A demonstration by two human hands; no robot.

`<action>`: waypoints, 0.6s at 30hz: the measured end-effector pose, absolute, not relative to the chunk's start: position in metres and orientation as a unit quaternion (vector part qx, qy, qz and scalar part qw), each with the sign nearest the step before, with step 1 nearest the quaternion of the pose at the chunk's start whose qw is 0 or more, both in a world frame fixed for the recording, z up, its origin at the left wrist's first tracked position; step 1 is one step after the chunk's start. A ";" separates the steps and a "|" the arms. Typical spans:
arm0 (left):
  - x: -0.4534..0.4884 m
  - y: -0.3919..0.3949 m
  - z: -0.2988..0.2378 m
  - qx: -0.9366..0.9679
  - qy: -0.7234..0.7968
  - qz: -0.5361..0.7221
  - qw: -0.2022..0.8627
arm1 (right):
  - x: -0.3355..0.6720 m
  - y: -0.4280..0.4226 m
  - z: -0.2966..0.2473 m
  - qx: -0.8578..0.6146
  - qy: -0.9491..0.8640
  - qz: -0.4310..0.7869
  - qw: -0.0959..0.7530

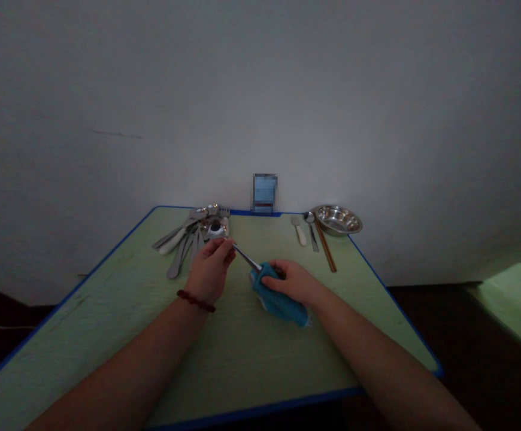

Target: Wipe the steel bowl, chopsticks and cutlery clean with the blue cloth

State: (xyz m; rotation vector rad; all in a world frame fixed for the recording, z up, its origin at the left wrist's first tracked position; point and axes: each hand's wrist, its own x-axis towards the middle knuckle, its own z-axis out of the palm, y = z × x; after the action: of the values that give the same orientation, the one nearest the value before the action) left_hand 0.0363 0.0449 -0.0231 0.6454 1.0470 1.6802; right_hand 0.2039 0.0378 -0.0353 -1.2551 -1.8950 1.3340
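A bare white wall (260,90) rises behind a pale green table (242,365) edged in blue, and at the table's far edge stands a blue object (264,193), too blurred to make out. The tableware at the far end lies in two unequal groups. To the left is a large jumbled heap of steel cutlery (184,239), with spoons, forks and knives fanned over one another. To the right, only a few pieces lie apart: a shallow steel bowl (336,220), brown chopsticks (326,248), a steel spoon (312,230) and a white-handled utensil (299,230). Most of the cutlery is therefore in the heap, with a small share set aside. Nearer the middle of the table, the person's hands are close together. The left hand (209,270), wearing a red bead bracelet (196,300), has its fingers closed round a slim steel utensil (247,257), just in front of the heap. The utensil's far end disappears into a blue cloth (281,299), bunched in the clenched right hand (291,281). Its head is hidden, so I can't tell what kind it is.
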 end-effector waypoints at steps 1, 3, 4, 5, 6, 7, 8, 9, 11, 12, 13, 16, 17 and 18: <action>0.037 0.045 -0.023 0.265 0.431 0.696 0.509 | 0.204 0.038 -0.035 -0.464 -0.696 0.488 0.249; 0.037 0.044 -0.023 0.256 0.423 0.698 0.518 | 0.203 0.037 -0.034 -0.466 -0.698 0.484 0.246; 0.037 0.044 -0.023 0.251 0.419 0.699 0.523 | 0.203 0.037 -0.033 -0.467 -0.700 0.481 0.247; 0.038 0.043 -0.023 0.245 0.416 0.700 0.527 | 0.203 0.037 -0.032 -0.467 -0.702 0.477 0.249; 0.038 0.043 -0.023 0.240 0.413 0.701 0.530 | 0.203 0.037 -0.032 -0.466 -0.703 0.474 0.253; 0.038 0.043 -0.023 0.235 0.412 0.702 0.532 | 0.202 0.037 -0.032 -0.466 -0.703 0.471 0.256; 0.038 0.044 -0.023 0.231 0.410 0.702 0.534 | 0.202 0.037 -0.032 -0.466 -0.703 0.470 0.261; 0.038 0.044 -0.023 0.227 0.410 0.703 0.535 | 0.202 0.037 -0.032 -0.465 -0.702 0.469 0.267; 0.038 0.044 -0.023 0.221 0.409 0.705 0.536 | 0.202 0.037 -0.033 -0.464 -0.700 0.467 0.278; 0.038 0.044 -0.023 0.219 0.408 0.706 0.537 | 0.201 0.038 -0.033 -0.465 -0.697 0.468 0.282; 0.038 0.044 -0.024 0.218 0.406 0.707 0.536 | 0.201 0.038 -0.033 -0.467 -0.693 0.470 0.286; 0.038 0.043 -0.024 0.213 0.397 0.710 0.541 | 0.200 0.038 -0.031 -0.472 -0.677 0.478 0.299; 0.038 0.043 -0.024 0.212 0.394 0.711 0.543 | 0.200 0.038 -0.031 -0.472 -0.672 0.482 0.305; 0.039 0.043 -0.023 0.212 0.393 0.711 0.543 | 0.200 0.038 -0.030 -0.472 -0.668 0.484 0.311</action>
State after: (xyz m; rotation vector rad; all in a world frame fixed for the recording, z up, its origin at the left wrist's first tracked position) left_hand 0.0385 0.0427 -0.0235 0.5034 0.9325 1.6875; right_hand 0.1995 0.0378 -0.0300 -1.2469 -1.7625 1.2770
